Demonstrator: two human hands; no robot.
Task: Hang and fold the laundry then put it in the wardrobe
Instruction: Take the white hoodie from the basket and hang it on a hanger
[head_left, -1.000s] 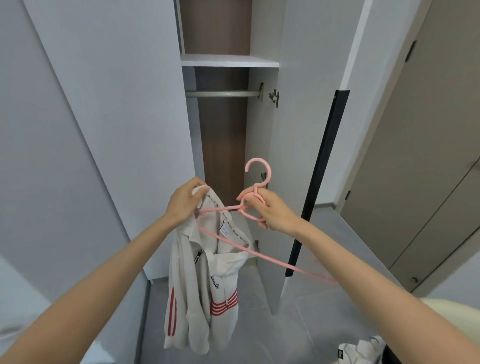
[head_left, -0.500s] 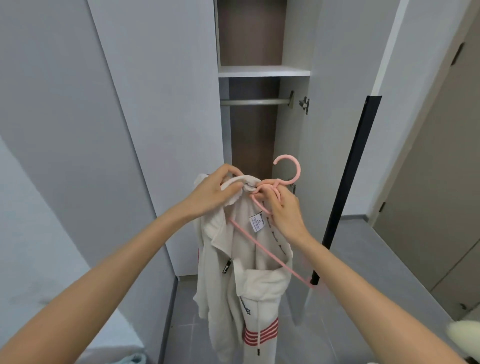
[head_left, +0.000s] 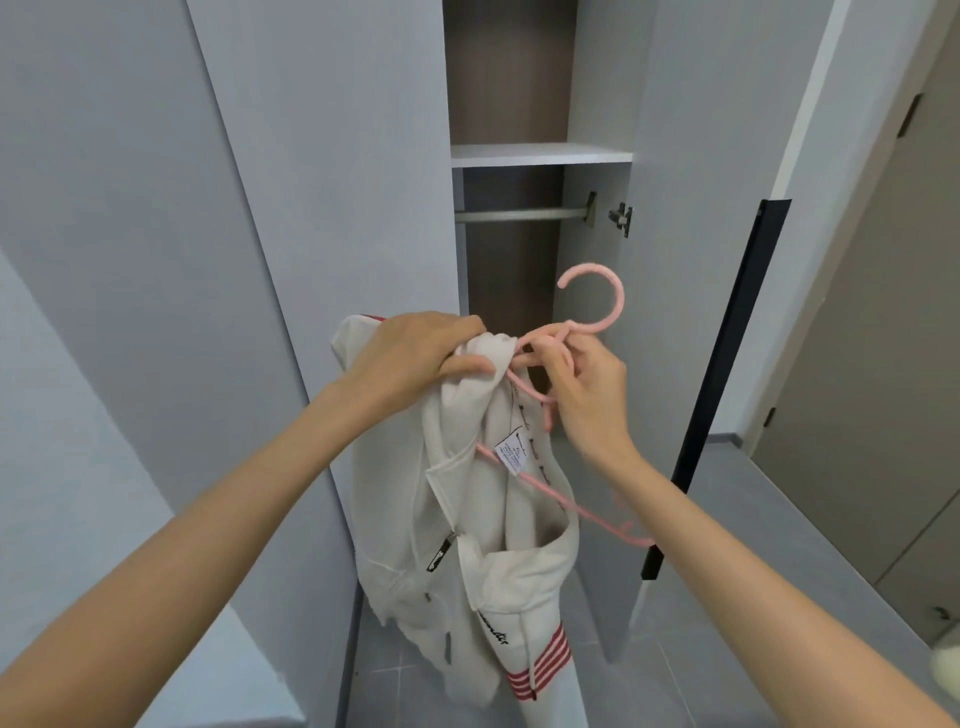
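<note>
The left grip (head_left: 415, 358) is closing round the bunched collar of the white jacket (head_left: 467, 525), its fingers curling tight into the cloth, just in front of the wardrobe's open left door (head_left: 337, 208). The jacket is hanging down from both hands toward the grey floor (head_left: 384, 686), with red stripes showing at its hem. Black script is running across its front and along a black zip tab, but neither is reading clearly. A white sewn-in label (head_left: 511, 452) is lying against the lining below the collar, its print too small to make out. The pink hanger (head_left: 619, 304) is sitting partly inside the jacket, one arm poking out low to the right and its hook standing clear above the hands. The right grip (head_left: 587, 395) is pinching the hanger's neck just beneath the hook, close beside the left grip. Behind them, a metal rail (head_left: 519, 214) is spanning the wardrobe opening under a white shelf (head_left: 540, 155).
</note>
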